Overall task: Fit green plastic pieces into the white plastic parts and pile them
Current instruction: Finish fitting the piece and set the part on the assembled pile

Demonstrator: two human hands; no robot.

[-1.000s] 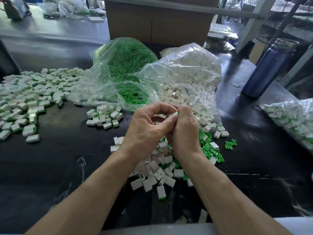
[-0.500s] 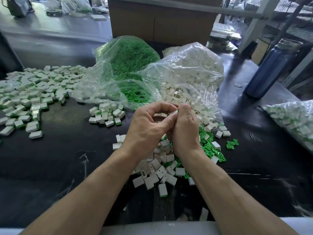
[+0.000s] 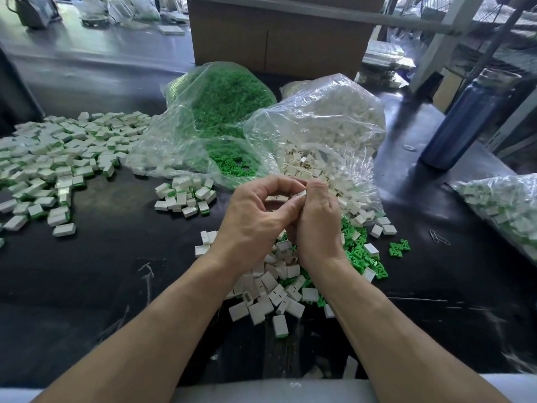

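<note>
My left hand (image 3: 255,219) and my right hand (image 3: 318,225) meet above the table's middle and together pinch one small white plastic part (image 3: 300,194) between their fingertips. Whether a green piece is in it is hidden by the fingers. Below the hands lies a heap of loose white parts (image 3: 270,289) mixed with loose green pieces (image 3: 359,251). A small group of fitted white-and-green parts (image 3: 186,197) sits left of the hands, and a large spread of fitted parts (image 3: 58,158) covers the left of the table.
An open clear bag of green pieces (image 3: 220,112) and an open clear bag of white parts (image 3: 322,132) lie behind the hands. A blue bottle (image 3: 462,117) stands at the right, another filled bag (image 3: 505,207) at the right edge, a cardboard box (image 3: 276,33) behind.
Both hands stay together on the same white part with only slight finger movement. The view has shifted a little.
</note>
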